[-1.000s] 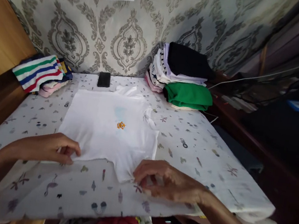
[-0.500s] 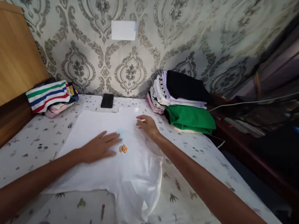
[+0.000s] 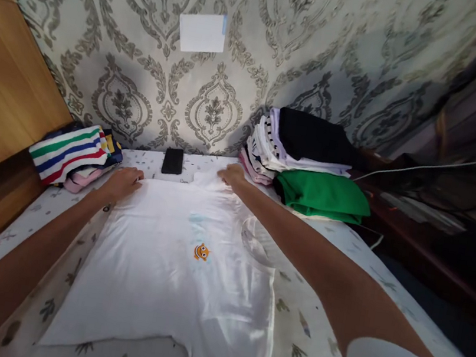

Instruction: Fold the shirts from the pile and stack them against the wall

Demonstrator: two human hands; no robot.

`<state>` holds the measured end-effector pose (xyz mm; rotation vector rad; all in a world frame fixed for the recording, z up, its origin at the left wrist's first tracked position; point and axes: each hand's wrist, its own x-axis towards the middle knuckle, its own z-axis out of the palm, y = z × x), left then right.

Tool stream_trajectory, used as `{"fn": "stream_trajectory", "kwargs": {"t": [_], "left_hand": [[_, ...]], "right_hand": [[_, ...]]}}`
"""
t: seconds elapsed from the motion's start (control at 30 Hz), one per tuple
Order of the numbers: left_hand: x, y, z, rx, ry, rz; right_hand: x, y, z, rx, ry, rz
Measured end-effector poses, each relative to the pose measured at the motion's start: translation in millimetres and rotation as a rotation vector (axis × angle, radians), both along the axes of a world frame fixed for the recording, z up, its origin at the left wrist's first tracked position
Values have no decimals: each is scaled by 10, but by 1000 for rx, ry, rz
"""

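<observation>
A white T-shirt [image 3: 147,272] with a small orange cartoon face lies spread sideways on the patterned sheet, its neckline to the right. My left hand [image 3: 124,183] pinches the shirt's far left corner, fingers bent around the fabric. At the far sleeve my right hand [image 3: 232,176] is closed on the cloth, its forearm stretched above the right part of the shirt. Some creases run through the fabric between the far edge and the printed face.
A black phone [image 3: 173,161] lies near the wall. Folded striped clothes [image 3: 72,152] sit at left beside a wooden panel [image 3: 10,85]. Stacked clothes, black [image 3: 311,136] and green [image 3: 325,196], stand at right. A white cable [image 3: 441,165] runs behind them.
My left hand has moved from the shirt's middle to its far left corner and closed there. My right hand has reached farther forward and gripped the sleeve. The view has shifted closer.
</observation>
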<state>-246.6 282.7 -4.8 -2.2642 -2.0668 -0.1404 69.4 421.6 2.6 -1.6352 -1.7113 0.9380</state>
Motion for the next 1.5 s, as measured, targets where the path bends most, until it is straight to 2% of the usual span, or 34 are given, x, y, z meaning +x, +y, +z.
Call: {"fn": "stream_trajectory", "kwargs": {"t": [0.1,0.17,0.2,0.27,0.33,0.4,0.47,0.53,0.63,0.73,0.8,0.9,1.0,1.07,1.13,1.2,1.27,1.4,1.5], "left_hand": [[68,-274,156,160,-99,-106],[123,-557,209,196,-166,-142],[148,-710,207,181,-182,-152],[189,-991,144,129,-175,-176],[214,-1193,34,107,-144,-202],[224,-1291,-69,118,-117,-204],[225,-1305,-130,128,-92,-191],[222,-1280,-144,124,-55,-186],[214,-1263,-107,118,-12,-178],[213,-1321,0,79,13,-175],[257,-1366,114,26,12,-176],[485,-1326,266,-33,-137,-170],[885,-1092,248,-29,-343,-167],[1130,-894,129,-48,-387,-154],[1244,-757,-26,-155,-317,-91],[1177,-741,-166,-241,-213,1],[954,-833,-259,-258,-128,108],[399,-1080,-326,-201,-55,281],[203,-1160,-341,-179,-49,309]], "right_hand": [[240,-315,176,88,67,-5],[490,-678,236,189,108,43],[625,-895,232,292,129,128],[876,-1355,149,437,87,259],[1057,-1764,-9,450,10,344],[1147,-2045,-190,422,-65,388],[1163,-2185,-334,408,-116,390],[1146,-2227,-407,414,-142,383],[1157,-2230,-365,426,-184,408],[1256,-2210,-175,348,-238,586],[1308,-2139,-17,243,-189,680],[1181,-1912,129,211,-82,601],[780,-1654,38,346,-190,530],[507,-1534,-134,392,-368,534],[347,-1463,-326,389,-541,529],[322,-1428,-474,390,-637,508],[374,-1413,-548,399,-669,500],[450,-1398,-531,381,-677,508],[449,-1407,-478,378,-652,513]]}}
